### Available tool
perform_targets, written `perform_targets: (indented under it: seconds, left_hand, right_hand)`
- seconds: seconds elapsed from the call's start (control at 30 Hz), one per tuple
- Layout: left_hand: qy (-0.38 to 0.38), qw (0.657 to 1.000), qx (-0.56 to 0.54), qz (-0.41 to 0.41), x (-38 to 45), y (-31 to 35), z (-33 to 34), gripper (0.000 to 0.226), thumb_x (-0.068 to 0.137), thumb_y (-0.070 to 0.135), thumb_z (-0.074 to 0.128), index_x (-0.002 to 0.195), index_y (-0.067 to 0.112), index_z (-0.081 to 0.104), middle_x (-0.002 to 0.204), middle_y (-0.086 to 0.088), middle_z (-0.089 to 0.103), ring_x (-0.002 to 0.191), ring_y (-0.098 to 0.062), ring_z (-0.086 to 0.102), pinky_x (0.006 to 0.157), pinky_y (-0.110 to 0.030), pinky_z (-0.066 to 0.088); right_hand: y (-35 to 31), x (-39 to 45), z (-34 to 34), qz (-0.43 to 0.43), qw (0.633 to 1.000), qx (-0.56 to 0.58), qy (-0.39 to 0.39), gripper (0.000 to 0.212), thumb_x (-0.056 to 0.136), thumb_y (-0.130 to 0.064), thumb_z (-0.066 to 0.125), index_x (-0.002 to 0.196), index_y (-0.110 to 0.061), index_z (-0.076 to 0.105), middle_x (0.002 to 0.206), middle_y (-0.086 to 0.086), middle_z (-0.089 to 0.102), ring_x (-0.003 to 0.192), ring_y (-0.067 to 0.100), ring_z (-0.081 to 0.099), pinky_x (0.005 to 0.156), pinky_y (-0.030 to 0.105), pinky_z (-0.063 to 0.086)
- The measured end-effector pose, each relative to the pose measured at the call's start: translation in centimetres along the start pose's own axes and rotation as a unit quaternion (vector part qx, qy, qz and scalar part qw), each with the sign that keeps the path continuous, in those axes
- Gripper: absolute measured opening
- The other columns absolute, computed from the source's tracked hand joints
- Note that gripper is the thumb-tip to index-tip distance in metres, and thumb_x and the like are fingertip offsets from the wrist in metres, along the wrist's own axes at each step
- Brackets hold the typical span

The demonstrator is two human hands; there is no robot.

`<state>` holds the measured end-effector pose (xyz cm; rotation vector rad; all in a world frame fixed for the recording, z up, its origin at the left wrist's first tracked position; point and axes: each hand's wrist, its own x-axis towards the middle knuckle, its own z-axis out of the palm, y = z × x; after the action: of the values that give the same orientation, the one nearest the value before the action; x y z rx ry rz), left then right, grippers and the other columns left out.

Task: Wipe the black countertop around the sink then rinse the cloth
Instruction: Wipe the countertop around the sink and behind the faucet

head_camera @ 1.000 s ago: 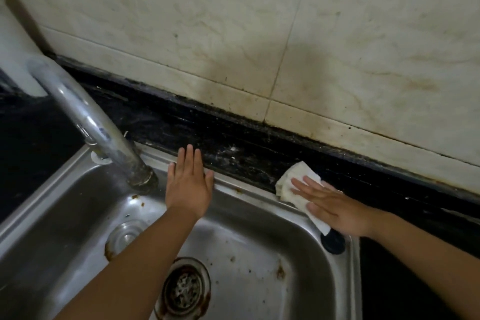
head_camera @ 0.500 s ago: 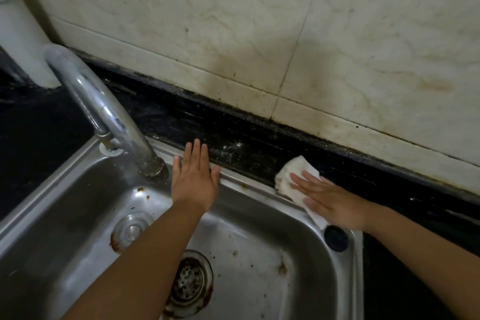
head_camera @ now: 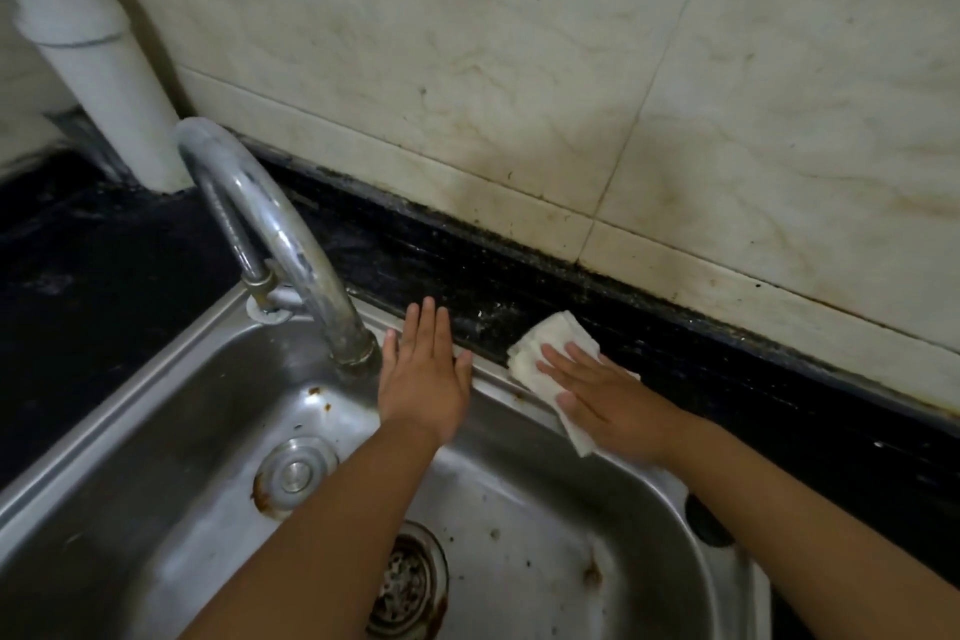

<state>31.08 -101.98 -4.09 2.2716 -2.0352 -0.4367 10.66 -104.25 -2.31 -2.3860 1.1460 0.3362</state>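
**Wiping behind the sink**

Stained cream wall tiles [head_camera: 519, 68] at the back, with a dark dirty joint at their foot. Below, black bench [head_camera: 649, 364] as a narrow strip between wall and steel sink [head_camera: 156, 457], wider at the far left. White pipe [head_camera: 98, 57] upright in the left corner, standing on the bench.

Curved metal tap [head_camera: 291, 250] rising from the back left corner of the sink rim, spout end hanging over the basin just beside the left hand. Round overflow cap [head_camera: 293, 473] and drain strainer [head_camera: 410, 582] in the basin, both with rust marks around. Dark round plug [head_camera: 709, 522] on the rim at the right.

Left hand [head_camera: 423, 374] flat on the back rim of the sink, fingers straight and together, tips reaching the edge of the black strip; holding nothing, grip apart.

Right hand [head_camera: 602, 390] flat on the white cloth [head_camera: 550, 343], fingers straight and a little spread, pressing from above, not curled round it; grip apart as well. Cloth folded, lying half on the black bench strip and half over the back rim of the sink, one corner hanging down toward the basin under the wrist. Both hands near each other, not touching.
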Motion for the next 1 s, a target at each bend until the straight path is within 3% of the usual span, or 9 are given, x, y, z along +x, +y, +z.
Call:
perform_targets:
  seconds: [0.1,0.2,0.3,0.37,0.47,0.63,0.73,0.83,1.0]
  left_hand:
    - [-0.004,1.000,-0.017,0.007,-0.5,-0.4,0.5,0.057,0.100,0.037,0.011,0.145,0.010,-0.012,0.153,-0.004,-0.019,0.140,-0.017,-0.020,0.115,-0.034,-0.003]
    - [0.047,0.999,-0.019,0.020,-1.5,-1.5,1.0,0.065,0.093,0.041,0.007,0.145,0.005,0.017,0.155,-0.007,0.009,0.141,-0.020,0.000,0.109,-0.037,0.025]
    - [0.077,0.996,-0.028,0.021,-2.0,-2.8,1.4,0.059,0.086,0.035,0.027,0.123,-0.001,0.056,0.130,-0.017,0.054,0.120,-0.035,0.051,0.093,-0.049,0.032]
    - [0.072,0.997,-0.035,0.021,-2.4,-3.2,0.7,0.063,0.086,0.037,0.023,0.130,0.000,0.048,0.136,-0.014,0.046,0.124,-0.034,0.047,0.099,-0.048,0.022]
    - [0.095,0.995,0.002,0.021,-3.1,-4.2,0.6,0.059,0.084,0.033,0.027,0.125,-0.001,0.052,0.127,-0.016,0.056,0.116,-0.032,0.055,0.095,-0.051,0.037]
    - [0.058,0.997,-0.046,0.007,-2.9,-5.5,-0.4,0.080,0.076,0.049,-0.005,0.147,0.014,0.009,0.155,-0.004,0.009,0.143,-0.021,0.009,0.115,-0.038,0.014]
    - [0.068,0.995,-0.054,0.053,-2.1,-5.0,-0.2,0.076,0.081,0.046,0.007,0.142,0.005,0.026,0.150,-0.013,0.023,0.138,-0.034,0.025,0.112,-0.047,0.010]
    - [0.079,0.993,-0.059,0.058,-1.5,-5.6,-1.1,0.064,0.089,0.040,0.015,0.145,0.009,0.019,0.153,-0.011,0.015,0.143,-0.028,0.011,0.109,-0.027,-0.014]
    - [0.000,0.997,0.040,0.069,0.4,-9.0,-2.8,0.058,0.099,0.024,0.028,0.147,0.012,-0.002,0.156,-0.005,-0.008,0.142,-0.017,-0.012,0.113,-0.031,-0.009]
  right_hand:
    - [1.5,-3.7,0.4,0.042,0.999,0.020,-0.015,0.093,0.041,-0.087,-0.031,0.124,-0.047,-0.017,0.134,-0.028,-0.027,0.129,-0.006,-0.025,0.103,0.011,-0.016]
    - [1.0,-2.8,-0.3,0.038,0.999,0.005,-0.014,0.106,0.034,-0.086,-0.035,0.128,-0.039,-0.021,0.134,-0.023,-0.029,0.129,-0.004,-0.024,0.104,0.015,-0.015]
    - [-1.1,2.0,-0.9,0.013,0.999,-0.026,0.013,0.093,0.068,-0.078,-0.020,0.145,-0.026,-0.008,0.145,-0.016,-0.020,0.136,0.003,-0.018,0.111,0.022,-0.008]
    - [-3.3,6.2,-1.9,0.029,0.999,-0.026,0.025,0.054,0.099,-0.043,0.006,0.148,-0.023,0.000,0.155,-0.007,-0.013,0.143,0.012,-0.014,0.114,0.029,-0.004]
    - [-6.4,11.1,-2.7,0.023,0.999,-0.011,0.022,0.048,0.102,-0.030,0.012,0.149,-0.023,0.003,0.157,-0.004,-0.009,0.144,0.016,-0.011,0.115,0.035,-0.003]
    - [-6.6,8.4,-1.5,-0.010,0.999,0.020,0.032,0.047,0.102,-0.031,0.014,0.149,-0.024,0.007,0.157,-0.007,-0.003,0.144,0.011,-0.006,0.114,0.026,-0.004]
    - [-2.8,2.7,-0.5,0.003,1.000,0.010,0.008,0.061,0.093,-0.058,0.002,0.146,-0.030,0.001,0.154,-0.013,-0.005,0.142,0.004,-0.007,0.109,0.016,-0.006]
    - [-0.2,-1.0,-0.3,0.036,0.999,-0.030,-0.012,0.090,0.057,-0.084,-0.023,0.134,-0.037,-0.015,0.142,-0.021,-0.019,0.135,-0.005,-0.016,0.102,0.010,-0.013]
    - [-1.8,1.5,-1.0,0.042,0.999,-0.009,-0.010,0.048,0.101,-0.032,0.014,0.144,-0.029,-0.009,0.153,-0.013,-0.011,0.139,0.003,-0.015,0.108,0.017,-0.010]
